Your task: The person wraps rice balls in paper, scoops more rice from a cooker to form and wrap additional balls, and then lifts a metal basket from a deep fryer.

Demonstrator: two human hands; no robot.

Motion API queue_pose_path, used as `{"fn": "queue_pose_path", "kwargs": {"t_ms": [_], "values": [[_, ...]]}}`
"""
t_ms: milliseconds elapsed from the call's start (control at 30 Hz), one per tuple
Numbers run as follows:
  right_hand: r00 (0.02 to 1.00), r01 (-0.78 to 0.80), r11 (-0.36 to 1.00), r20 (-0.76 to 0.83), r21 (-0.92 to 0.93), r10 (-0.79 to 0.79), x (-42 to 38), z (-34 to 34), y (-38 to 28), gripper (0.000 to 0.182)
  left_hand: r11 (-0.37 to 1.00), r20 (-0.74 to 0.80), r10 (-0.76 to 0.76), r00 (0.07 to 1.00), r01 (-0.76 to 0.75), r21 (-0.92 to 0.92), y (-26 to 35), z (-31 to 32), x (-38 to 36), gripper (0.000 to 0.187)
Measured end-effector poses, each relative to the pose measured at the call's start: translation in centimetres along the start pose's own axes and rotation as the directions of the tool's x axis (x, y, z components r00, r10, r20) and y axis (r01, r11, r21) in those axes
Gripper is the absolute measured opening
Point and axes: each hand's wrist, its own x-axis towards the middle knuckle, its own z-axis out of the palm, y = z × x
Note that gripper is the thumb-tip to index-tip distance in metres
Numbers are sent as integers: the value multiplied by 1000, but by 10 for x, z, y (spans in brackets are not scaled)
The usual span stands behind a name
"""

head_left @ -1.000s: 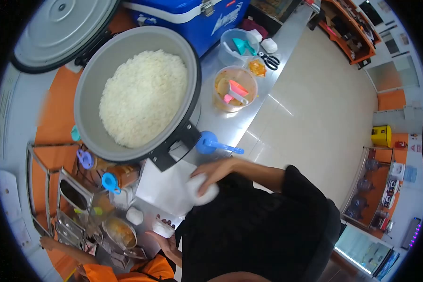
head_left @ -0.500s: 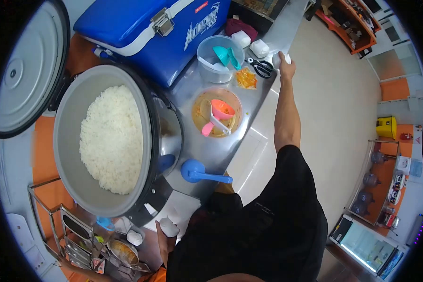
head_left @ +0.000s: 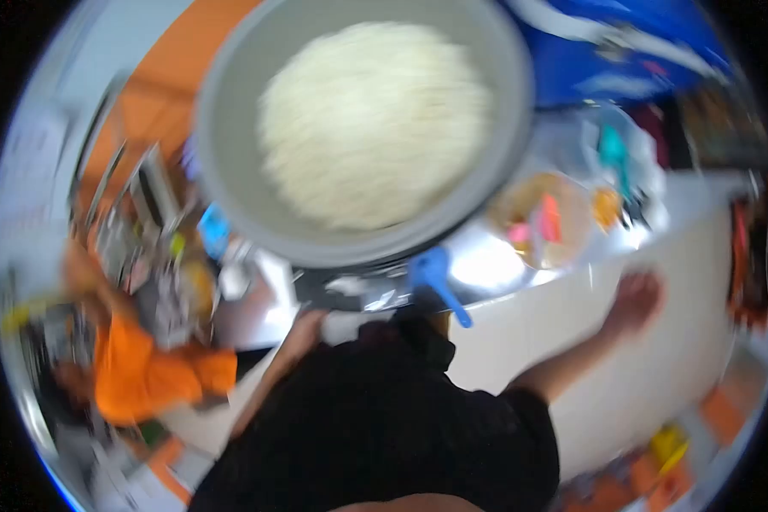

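At the left, my left hand [head_left: 305, 333] is by the front edge of the counter, closed on a white wrapped packet [head_left: 350, 326]. My right hand [head_left: 638, 300] is out over the floor to the right, in front of the counter. Motion smears its fingers, and no packet shows in it. A large pot of white rice [head_left: 375, 119] stands ahead of me. Between my hands, a blue scoop [head_left: 435, 277] has its handle over the counter edge. Right of it stands a round container [head_left: 576, 243] with pink and orange utensils.
A clear bucket [head_left: 590, 136] with a teal scoop stands behind the round container. An orange packet [head_left: 607, 207] lies beside it. The blue cooler box [head_left: 555, 60] is at the back right. At the left, a person in an orange shirt [head_left: 145, 375] reaches toward a rack.
The view has swung left and is blurred. My right hand has drawn back from the counter's far end, and the white packet it held no longer shows in it. My left hand keeps its packet.
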Motion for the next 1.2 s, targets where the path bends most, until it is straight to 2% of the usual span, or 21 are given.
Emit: {"fn": "queue_pose_path", "kwargs": {"t_ms": [33,67,100,133,167,233,300,367,433,500,533,567,600,667,733,767,833,933,1000,1167,1200], "values": [[897,177,719,410,-672,163,-73,68,-36,45,894,103,-147,984,177,-411,29,1,-7,30],[423,345,764,817,-545,391,-91,144,-40,51,882,104,-62,993,103,-460,56,7,-17,34],[271,5,733,707,-680,653,-130,186,-42,58,870,120,29,992,34,-491,79,11,-25,40],[30,-104,641,642,-760,766,-154,208,-21,90,901,161,72,984,5,-434,95,9,-30,46],[-16,-126,539,545,-833,838,-183,237,3,96,927,219,124,968,-33,-375,105,9,-31,52],[311,-407,619,535,-672,786,-261,223,60,90,919,205,133,970,-42,-393,108,26,-29,56],[551,-372,620,372,-691,747,-294,240,86,73,909,229,163,960,-55,-414,98,38,-23,60],[535,-497,546,257,-674,805,-300,218,114,63,872,10,380,925,-355,-336,69,42,-8,56],[460,-556,478,227,-680,858,-283,210,98,67,968,266,86,960,-17,-252,75,5,-23,55],[349,-494,452,308,-742,885,-245,180,76,71,896,-85,20,996,20,444,40,-37,-6,56],[262,-510,390,293,-767,919,-213,171,52,76,995,-418,-29,908,66,75,-83,-75,45,62],[241,-352,414,346,-840,907,-183,147,31,78,993,-603,118,789,-76,95,-58,-77,41,68],[294,-236,449,377,-862,879,-154,127,6,79,726,-545,616,570,-141,673,-145,-128,73,68],[424,-287,520,380,-804,822,-93,73,-32,80,803,-805,89,587,436,407,-232,-183,115,88],[762,-306,793,363,-526,535,-40,15,-37,72,852,-848,-94,521,483,202,-329,-234,155,97],[922,-317,848,72,-426,380,-14,21,-38,72,878,-852,-173,494,469,94,-324,-239,159,102],[968,-252,846,-122,-470,220,76,24,-30,76,829,-762,-532,369,412,-378,-311,-261,151,113],[931,-110,729,-327,-676,-162,179,31,-24,80,973,-914,53,403,184,138,-291,-207,153,106],[874,-28,683,-350,-730,-338,264,-11,-7,84,928,-882,212,420,196,317,-291,-213,144,96],[787,-153,576,-451,-803,-420,376,-83,42,82,924,-909,63,412,319,209,-283,-193,105,96],[835,-389,265,-460,-882,-303,373,-74,45,81,927,-904,59,423,314,207,-280,-188,99,96]]}}
